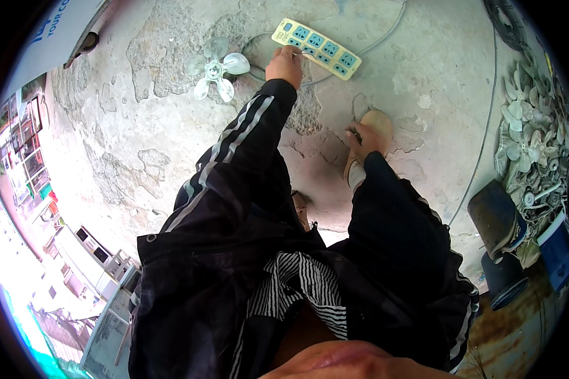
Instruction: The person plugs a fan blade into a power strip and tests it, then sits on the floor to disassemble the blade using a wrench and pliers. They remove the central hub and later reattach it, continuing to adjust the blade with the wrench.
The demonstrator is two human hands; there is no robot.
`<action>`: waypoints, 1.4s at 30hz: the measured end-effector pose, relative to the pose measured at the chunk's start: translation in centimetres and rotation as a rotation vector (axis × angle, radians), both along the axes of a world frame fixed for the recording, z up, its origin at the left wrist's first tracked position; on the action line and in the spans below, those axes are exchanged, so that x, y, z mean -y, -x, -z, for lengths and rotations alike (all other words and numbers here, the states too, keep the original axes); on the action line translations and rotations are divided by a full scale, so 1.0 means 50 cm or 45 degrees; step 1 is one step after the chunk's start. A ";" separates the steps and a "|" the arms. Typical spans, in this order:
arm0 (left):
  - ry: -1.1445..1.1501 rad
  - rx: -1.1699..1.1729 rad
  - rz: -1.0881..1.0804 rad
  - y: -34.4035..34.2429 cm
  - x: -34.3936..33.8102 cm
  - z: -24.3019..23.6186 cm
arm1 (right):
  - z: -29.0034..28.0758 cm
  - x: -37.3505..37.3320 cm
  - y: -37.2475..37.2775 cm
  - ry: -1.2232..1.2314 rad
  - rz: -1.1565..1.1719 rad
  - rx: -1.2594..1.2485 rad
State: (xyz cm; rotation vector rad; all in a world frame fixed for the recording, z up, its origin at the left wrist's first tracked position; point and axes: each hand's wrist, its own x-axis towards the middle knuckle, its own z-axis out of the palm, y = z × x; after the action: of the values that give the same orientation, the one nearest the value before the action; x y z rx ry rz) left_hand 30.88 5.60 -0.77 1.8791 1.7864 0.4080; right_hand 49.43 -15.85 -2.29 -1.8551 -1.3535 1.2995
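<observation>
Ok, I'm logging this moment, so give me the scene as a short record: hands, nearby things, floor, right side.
left hand: at the yellow power strip; grip unclear
right hand: by the tan shoe; grip unclear
nearby: five-bladed fan wheel, left of left hand
floor: cracked, worn
right side: heap of pale fan wheels

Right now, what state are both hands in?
Left hand: fingers bunched at the power strip; grip can't be told.
Right hand: loosely curled by the tan shoe; can't tell if holding anything.
</observation>
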 end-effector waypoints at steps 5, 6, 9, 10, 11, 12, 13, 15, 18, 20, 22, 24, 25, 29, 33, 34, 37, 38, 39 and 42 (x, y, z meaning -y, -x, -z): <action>-0.036 -0.038 0.030 0.018 -0.011 0.010 | -0.003 -0.001 0.000 0.004 0.003 -0.004; -0.021 -0.039 0.040 0.021 -0.012 0.010 | -0.005 -0.001 0.001 0.005 0.004 0.001; 0.023 0.017 0.027 0.025 -0.012 0.010 | -0.012 -0.004 0.003 0.010 0.009 0.012; 0.014 -0.005 0.027 0.026 -0.013 0.010 | -0.014 -0.004 0.003 0.012 0.011 0.012; 0.006 -0.026 0.028 0.026 -0.015 0.011 | -0.014 -0.005 0.003 0.014 0.012 0.012; -0.003 -0.047 0.030 0.026 -0.016 0.010 | -0.014 -0.004 0.003 0.021 0.008 0.017; -0.003 -0.044 0.026 0.026 -0.016 0.009 | -0.013 -0.005 0.002 0.027 0.004 0.022; -0.002 -0.039 0.018 0.027 -0.019 0.004 | -0.011 -0.004 0.002 0.023 0.001 0.029; 0.023 -0.048 0.005 0.028 -0.016 -0.009 | -0.007 -0.002 0.002 0.004 0.005 0.025; -0.001 -0.067 -0.011 0.030 -0.016 -0.009 | -0.005 -0.002 0.003 0.008 0.008 0.010; -0.020 -0.080 -0.015 0.029 -0.016 -0.009 | -0.007 -0.002 0.002 0.004 0.008 0.008; -0.034 -0.093 -0.012 0.029 -0.017 -0.010 | -0.006 -0.002 0.001 0.003 0.003 0.008; -0.043 -0.099 -0.016 0.028 -0.018 -0.010 | -0.004 -0.001 0.000 0.004 -0.003 0.009; -0.099 -0.111 -0.025 0.033 -0.018 -0.003 | -0.005 -0.003 0.001 0.017 -0.005 0.004; -0.106 -0.092 -0.020 0.041 -0.020 0.008 | 0.004 0.001 0.001 0.006 0.015 -0.011; -0.110 -0.087 -0.029 0.042 -0.023 0.010 | 0.002 0.001 0.001 0.017 0.017 -0.013; -0.106 -0.059 -0.054 0.042 -0.027 0.007 | 0.004 0.002 0.001 0.019 0.025 -0.021; -0.095 -0.041 -0.059 0.040 -0.024 0.005 | 0.005 0.003 0.001 0.015 0.028 -0.024; -0.084 -0.023 -0.065 0.037 -0.023 0.001 | 0.003 0.002 0.001 0.019 0.026 -0.022; -0.058 -0.057 -0.063 0.031 -0.020 -0.005 | -0.004 -0.001 0.001 0.032 0.016 -0.005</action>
State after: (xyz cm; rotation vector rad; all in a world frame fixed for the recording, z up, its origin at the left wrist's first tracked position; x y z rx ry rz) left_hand 29.30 6.58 -0.51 1.8921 1.8706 0.4316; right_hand 49.39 -15.79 -2.07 -1.8742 -1.3271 1.3188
